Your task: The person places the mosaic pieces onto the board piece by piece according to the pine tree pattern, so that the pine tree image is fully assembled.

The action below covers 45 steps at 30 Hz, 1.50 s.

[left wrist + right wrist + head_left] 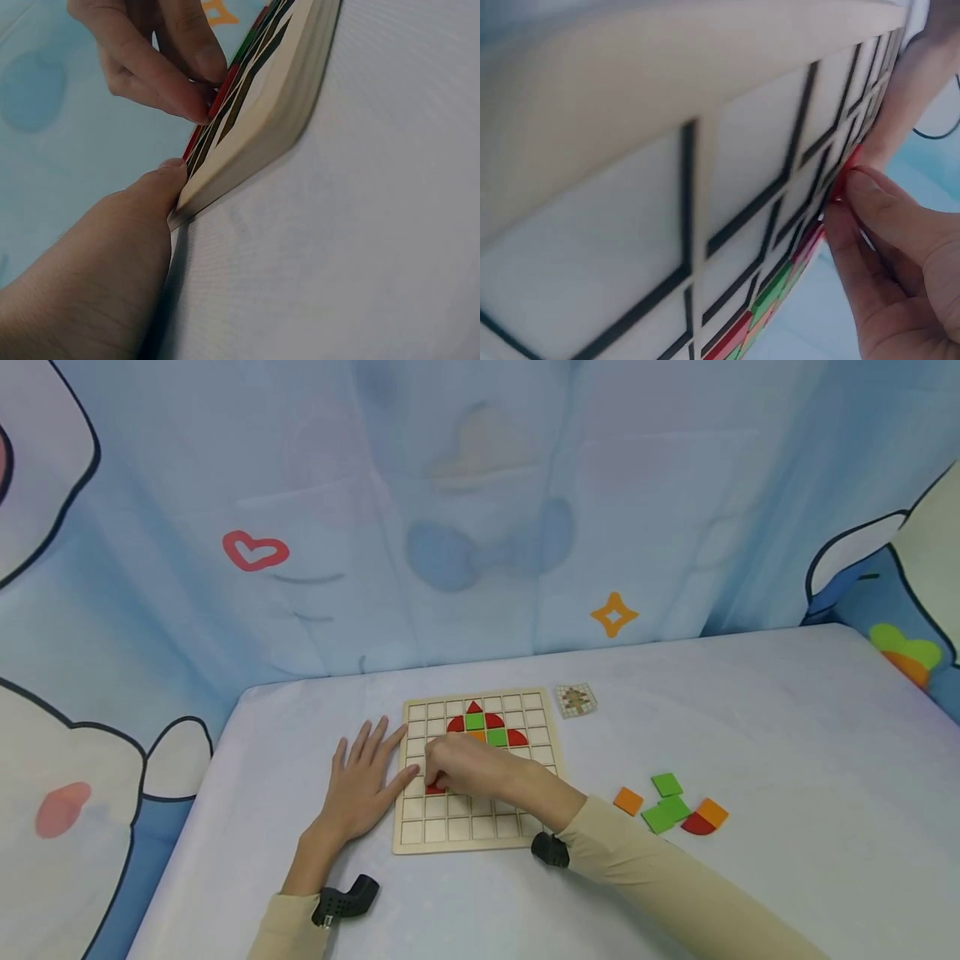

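Observation:
A wooden grid board [459,846] lies on the table. Pieces in its upper squares include a red triangle [474,707], a green square [474,722] and a red rounded tile [517,737]; my right forearm and hand cover part of the grid. Over the board's left half, my right hand [474,764] pinches a red tile [845,174] between thumb and fingers, down at the grid surface. Its exact shape is hidden by the fingers. My left hand [360,789] lies with spread fingers beside the board, its thumb touching the left edge [240,161].
Right of the board lie loose tiles: an orange square [627,801], green squares [666,784], another orange square [712,812] and a red rounded tile [697,825]. A small pattern card [576,700] sits by the board's upper right corner. A printed curtain [480,610] hangs behind the table.

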Each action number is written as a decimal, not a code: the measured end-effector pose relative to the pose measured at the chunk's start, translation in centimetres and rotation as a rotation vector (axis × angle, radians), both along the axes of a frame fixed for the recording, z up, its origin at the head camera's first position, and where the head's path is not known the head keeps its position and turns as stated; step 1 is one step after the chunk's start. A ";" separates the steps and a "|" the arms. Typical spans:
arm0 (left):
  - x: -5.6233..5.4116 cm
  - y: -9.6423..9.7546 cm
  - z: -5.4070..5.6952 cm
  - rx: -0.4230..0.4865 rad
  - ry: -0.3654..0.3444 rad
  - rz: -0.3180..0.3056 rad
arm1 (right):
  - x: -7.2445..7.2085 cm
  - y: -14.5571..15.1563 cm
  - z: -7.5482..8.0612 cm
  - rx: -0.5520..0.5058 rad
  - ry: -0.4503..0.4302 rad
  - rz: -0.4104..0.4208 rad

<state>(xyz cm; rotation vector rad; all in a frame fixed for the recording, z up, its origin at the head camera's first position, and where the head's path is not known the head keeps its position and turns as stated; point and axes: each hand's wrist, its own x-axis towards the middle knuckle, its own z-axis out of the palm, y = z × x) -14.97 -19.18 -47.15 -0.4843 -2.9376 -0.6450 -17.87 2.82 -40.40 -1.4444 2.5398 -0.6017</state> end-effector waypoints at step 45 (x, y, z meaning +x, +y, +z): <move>0.2 0.2 -0.1 -0.031 0.003 0.023 | 6.1 23.1 0.4 0.086 -0.224 -0.375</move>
